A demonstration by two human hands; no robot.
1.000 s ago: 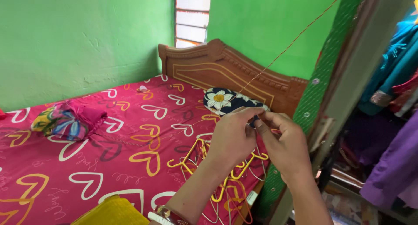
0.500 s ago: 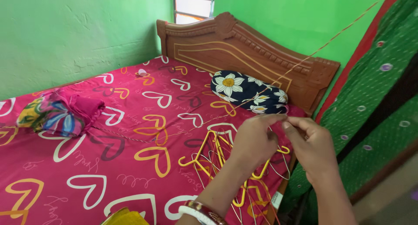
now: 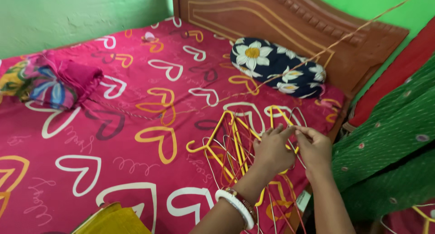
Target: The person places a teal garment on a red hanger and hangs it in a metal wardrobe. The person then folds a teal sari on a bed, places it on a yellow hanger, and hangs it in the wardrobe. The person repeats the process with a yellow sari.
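- Bed [image 3: 136, 139] with a magenta heart-print sheet, carved wooden headboard [image 3: 290, 21], green walls.
- Yellow and wire hangers [image 3: 235, 148] lie heaped on the sheet near the bed's edge.
- Left hand [image 3: 271, 149] and right hand [image 3: 314, 148] meet over the heap, fingertips pinched narrow on a thin cord [image 3: 344, 37] running up toward the wall.
- Floral pillow [image 3: 276, 67] rests by the headboard; folded cloth [image 3: 50, 82] lies well apart.

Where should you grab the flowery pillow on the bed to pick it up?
Probably around the middle of the flowery pillow, coming from above. It lies flat on the pink sheet near the headboard, its top uncovered, and a thin string crosses over its right end.
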